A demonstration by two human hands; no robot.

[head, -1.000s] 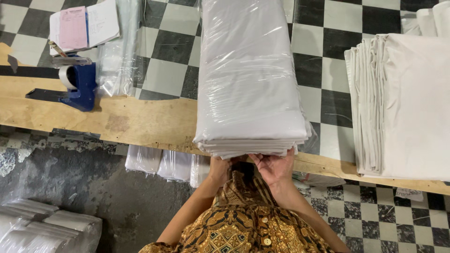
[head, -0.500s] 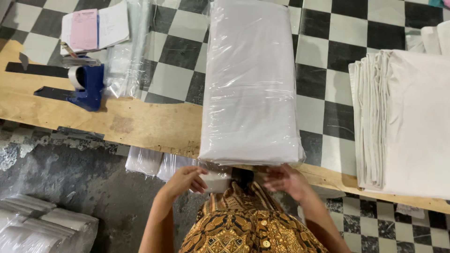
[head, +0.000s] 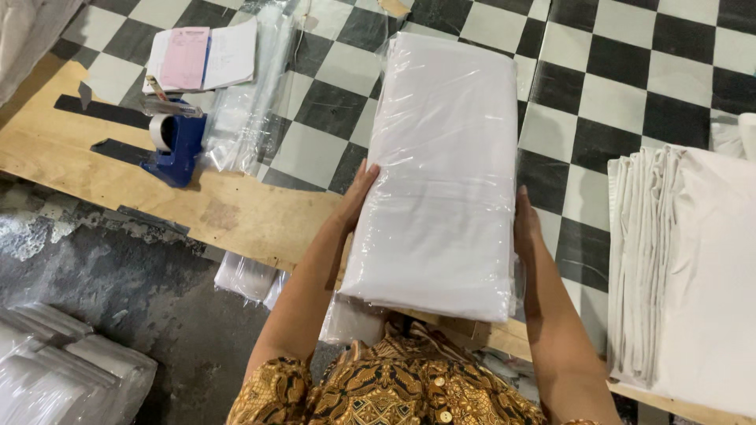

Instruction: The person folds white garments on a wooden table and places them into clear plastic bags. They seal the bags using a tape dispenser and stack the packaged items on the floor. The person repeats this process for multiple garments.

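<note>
A long white fabric bundle wrapped in clear plastic (head: 445,173) is lying on a black-and-white checkered table (head: 598,102). It is pressed between the left hand (head: 361,193) and right hand (head: 526,224), fingers flat and together along its sides.

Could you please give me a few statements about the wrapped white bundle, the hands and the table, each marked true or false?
1. Both hands press the long sides of the plastic-wrapped white bundle. True: the left hand and the right hand flank it.
2. The blue tape dispenser lies to the right of the bundle. False: it sits to its left, on the wooden board.
3. A stack of folded white cloth lies to the right. True.
4. The table top is plain red. False: it is black-and-white chequered.
</note>
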